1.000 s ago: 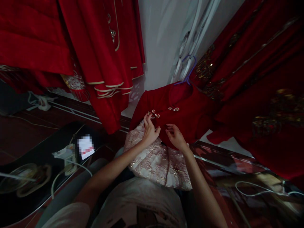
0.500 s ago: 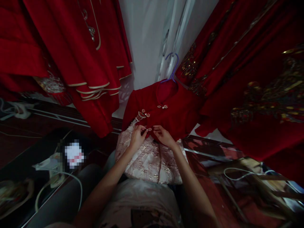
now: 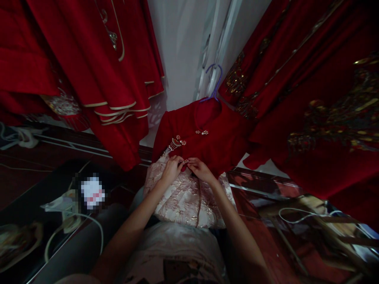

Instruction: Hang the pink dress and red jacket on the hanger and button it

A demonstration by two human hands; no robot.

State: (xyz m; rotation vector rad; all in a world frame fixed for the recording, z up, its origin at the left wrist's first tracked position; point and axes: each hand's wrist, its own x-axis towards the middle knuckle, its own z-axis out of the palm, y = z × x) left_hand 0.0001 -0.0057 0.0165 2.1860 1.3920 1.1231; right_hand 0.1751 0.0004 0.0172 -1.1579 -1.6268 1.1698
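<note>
Spread across my lap is a red garment [image 3: 219, 146] on a purple hanger [image 3: 219, 81], its lower part pale brocade [image 3: 180, 201] with a glinting pattern. Down its front runs beaded trim: a beaded clasp [image 3: 201, 132] under the collar and a fan-shaped beaded ornament [image 3: 177, 142] with short strands. My left hand [image 3: 172, 169] pinches the left side of a small beaded clasp [image 3: 186, 161] at the red cloth's lower edge. From the other side, my right hand [image 3: 201, 170] has its fingertips closed on that same clasp. The fingertips partly hide it.
Red garments with pale piping [image 3: 118, 79] hang at the left, and red garments with gold beadwork [image 3: 340, 118] at the right. A dark table [image 3: 26, 201] carries a white cable. To the right stands a wooden stool [image 3: 319, 236] with a white cord on it.
My right hand has moved left, from just apart to the beaded clasp, and its fingers have closed there. My left hand stays at the clasp.
</note>
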